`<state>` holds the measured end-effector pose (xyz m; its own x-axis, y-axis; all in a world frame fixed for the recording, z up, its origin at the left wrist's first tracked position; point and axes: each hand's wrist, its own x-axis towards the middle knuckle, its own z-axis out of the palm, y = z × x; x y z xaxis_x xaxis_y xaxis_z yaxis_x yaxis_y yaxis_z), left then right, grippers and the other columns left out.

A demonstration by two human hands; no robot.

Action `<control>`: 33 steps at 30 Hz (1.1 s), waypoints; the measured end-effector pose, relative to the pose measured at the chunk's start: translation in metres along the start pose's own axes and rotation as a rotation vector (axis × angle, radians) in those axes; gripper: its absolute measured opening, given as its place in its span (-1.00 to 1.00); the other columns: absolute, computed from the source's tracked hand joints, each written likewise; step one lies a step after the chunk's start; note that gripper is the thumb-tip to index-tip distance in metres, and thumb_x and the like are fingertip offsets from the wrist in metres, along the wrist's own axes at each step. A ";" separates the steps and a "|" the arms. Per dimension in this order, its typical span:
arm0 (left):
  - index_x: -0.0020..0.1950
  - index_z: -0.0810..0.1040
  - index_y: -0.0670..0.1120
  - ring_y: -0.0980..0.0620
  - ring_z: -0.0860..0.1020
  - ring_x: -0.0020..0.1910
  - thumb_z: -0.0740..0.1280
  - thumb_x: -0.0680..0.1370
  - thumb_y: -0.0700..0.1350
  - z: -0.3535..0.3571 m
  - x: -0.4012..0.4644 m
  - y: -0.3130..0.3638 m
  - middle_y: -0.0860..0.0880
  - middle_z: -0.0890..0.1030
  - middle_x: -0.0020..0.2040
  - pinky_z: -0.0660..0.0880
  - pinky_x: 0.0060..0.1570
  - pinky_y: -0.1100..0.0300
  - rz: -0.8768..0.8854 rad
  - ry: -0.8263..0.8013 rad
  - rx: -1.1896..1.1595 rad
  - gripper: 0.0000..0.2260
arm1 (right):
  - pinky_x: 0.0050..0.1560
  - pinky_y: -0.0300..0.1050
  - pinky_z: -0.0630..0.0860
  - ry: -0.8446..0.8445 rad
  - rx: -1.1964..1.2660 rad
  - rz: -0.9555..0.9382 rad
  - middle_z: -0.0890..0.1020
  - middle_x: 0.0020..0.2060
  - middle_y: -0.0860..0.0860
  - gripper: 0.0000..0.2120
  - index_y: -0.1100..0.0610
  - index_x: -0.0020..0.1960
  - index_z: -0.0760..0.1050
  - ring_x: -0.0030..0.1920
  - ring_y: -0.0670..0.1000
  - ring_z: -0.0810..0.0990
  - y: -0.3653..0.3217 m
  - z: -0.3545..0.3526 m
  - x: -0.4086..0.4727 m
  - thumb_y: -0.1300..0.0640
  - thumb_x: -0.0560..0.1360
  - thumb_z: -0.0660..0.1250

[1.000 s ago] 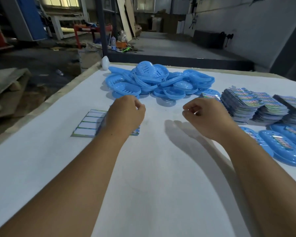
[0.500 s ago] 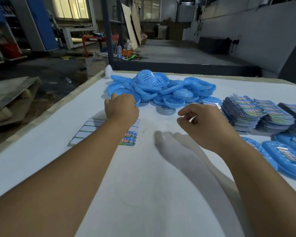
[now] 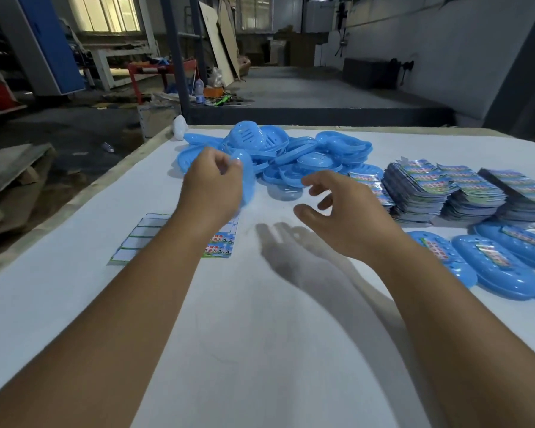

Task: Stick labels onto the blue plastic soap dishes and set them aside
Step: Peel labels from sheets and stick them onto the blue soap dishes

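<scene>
A heap of blue plastic soap dishes lies at the far middle of the white table. My left hand grips one blue soap dish, lifted off the heap's near left side and tilted on edge. My right hand hovers a little to its right, fingers spread and relaxed, holding nothing. A partly used label sheet lies flat under my left forearm. Labelled dishes lie at the right edge.
Three stacks of printed label sheets stand at the right, behind the labelled dishes. A small white object sits at the table's far left corner. The table's left edge drops to a cluttered workshop floor with pallets.
My left hand reached forward into the heap and has pulled one blue dish up and back. My right hand opened its fingers and moved slightly forward.
</scene>
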<state>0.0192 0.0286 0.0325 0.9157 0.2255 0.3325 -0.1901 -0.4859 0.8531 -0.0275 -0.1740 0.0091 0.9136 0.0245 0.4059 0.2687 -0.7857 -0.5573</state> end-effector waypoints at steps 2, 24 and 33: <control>-0.03 0.50 -0.03 -0.04 0.68 -0.06 0.25 0.65 -0.07 0.006 -0.015 0.007 -0.06 0.64 0.00 0.66 -0.08 0.08 -0.200 -0.155 -0.382 -0.91 | 0.08 -0.12 0.48 0.014 0.052 -0.025 0.50 0.19 -0.14 -0.45 -0.13 0.40 0.41 0.04 -0.17 0.53 -0.002 0.000 -0.002 -0.15 0.47 0.48; 0.12 0.49 0.17 0.24 0.57 -0.13 0.35 0.57 0.08 0.012 -0.040 -0.018 0.17 0.59 -0.11 0.47 -0.23 0.20 0.042 -0.251 0.071 -0.86 | -0.16 -0.27 0.43 -0.286 -0.091 0.059 0.58 0.01 -0.28 -0.52 -0.25 0.16 0.53 -0.06 -0.21 0.57 0.010 -0.006 -0.006 -0.22 0.27 0.53; 0.07 0.52 0.16 0.26 0.52 -0.05 0.35 0.57 0.08 0.011 -0.037 -0.023 0.24 0.55 -0.11 0.45 -0.16 0.23 0.100 -0.277 0.203 -0.90 | -0.08 -0.18 0.58 -0.363 -0.103 0.096 0.56 0.11 -0.31 -0.43 -0.23 0.30 0.49 0.01 -0.15 0.60 0.009 -0.007 -0.007 -0.15 0.32 0.54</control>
<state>-0.0064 0.0220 -0.0038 0.9627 -0.0555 0.2648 -0.2346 -0.6584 0.7152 -0.0333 -0.1854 0.0064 0.9866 0.1508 0.0625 0.1618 -0.8524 -0.4972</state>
